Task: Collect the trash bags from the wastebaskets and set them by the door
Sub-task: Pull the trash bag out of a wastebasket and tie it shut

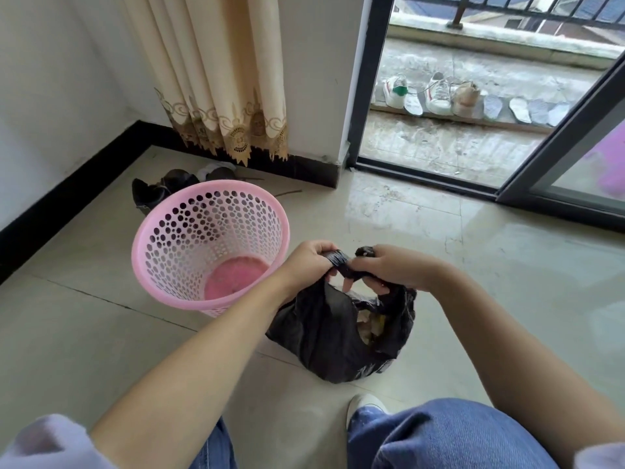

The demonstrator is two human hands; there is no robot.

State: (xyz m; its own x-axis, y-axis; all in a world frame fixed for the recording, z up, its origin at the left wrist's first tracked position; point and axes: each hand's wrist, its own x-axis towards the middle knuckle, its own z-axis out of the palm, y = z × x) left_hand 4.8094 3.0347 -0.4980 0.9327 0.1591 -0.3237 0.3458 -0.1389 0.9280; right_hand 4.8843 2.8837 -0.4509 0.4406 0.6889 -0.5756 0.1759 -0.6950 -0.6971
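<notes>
A: Floor [439,252]: pale glossy tile, carrying everything in view. Sliding door [554,157] at upper right, standing open onto a balcony. Noted as the likely drop point.

B: Agreed, as a judgement. Next largest?

A: Cream curtain [216,72] hanging in the corner, then pink wastebasket [189,238], perforated, tilted on its base with the mouth toward the camera. No liner inside; only the pink bottom visible.

B: Trash bag?

A: Black trash bag [324,336], out of the basket and resting on the floor just right of it, between the basket and the knees. Mouth partly open; light scraps visible inside. Probably set down so both hands can work the handles.

B: Hands?

A: Left hand [307,262] clenched on one twisted handle, right hand [395,269] clenched on the other. Fingers [368,286] of the right curled under the plastic. Handles crossed between the two grips, so presumably tying a knot to stop spillage in carrying.

B: Smaller items?

A: Dark shoes [159,191] behind the basket; white sneakers [419,93] lined up on the balcony step, perhaps airing.

B: Any writing?

A: Pale marks low on the bag, too crumpled to read. Green heel patch on one sneaker, no legible brand.
</notes>
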